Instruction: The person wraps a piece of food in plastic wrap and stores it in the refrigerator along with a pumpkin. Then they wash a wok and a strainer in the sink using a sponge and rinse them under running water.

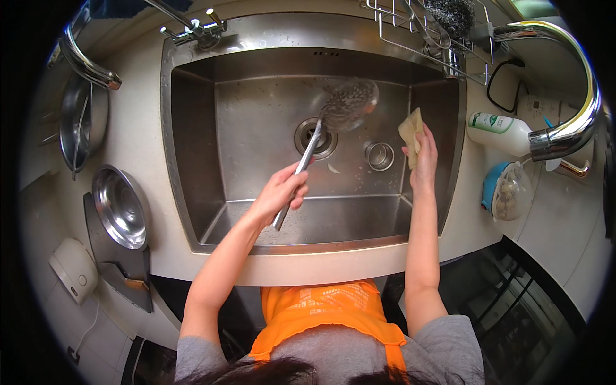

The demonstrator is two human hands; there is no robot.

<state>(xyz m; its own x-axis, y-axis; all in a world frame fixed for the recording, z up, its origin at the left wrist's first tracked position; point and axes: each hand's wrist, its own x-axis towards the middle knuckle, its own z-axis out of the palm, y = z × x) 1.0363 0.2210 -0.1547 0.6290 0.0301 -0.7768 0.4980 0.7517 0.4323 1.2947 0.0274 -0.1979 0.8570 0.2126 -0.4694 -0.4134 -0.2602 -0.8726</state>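
Observation:
My left hand (284, 190) is closed around the metal handle of a skimmer (350, 103), whose wet, blurred head is over the sink floor beyond the drain (313, 137). My right hand (423, 156) holds a yellowish cloth or sponge (411, 134) near the right wall of the stainless steel sink (260, 144). On the sink floor between my hands stands a small round metal strainer basket (379, 156). A pale scrap (333, 168) and small crumbs lie near the drain.
A steel bowl (120, 207), a pan (82, 125) and a cleaver (120, 279) are at the left. To the right are a white bottle (498, 130), a blue appliance with a clear lid (505, 190) and a curved faucet (584, 91). A wire rack (409, 43) overhangs the sink's back right corner.

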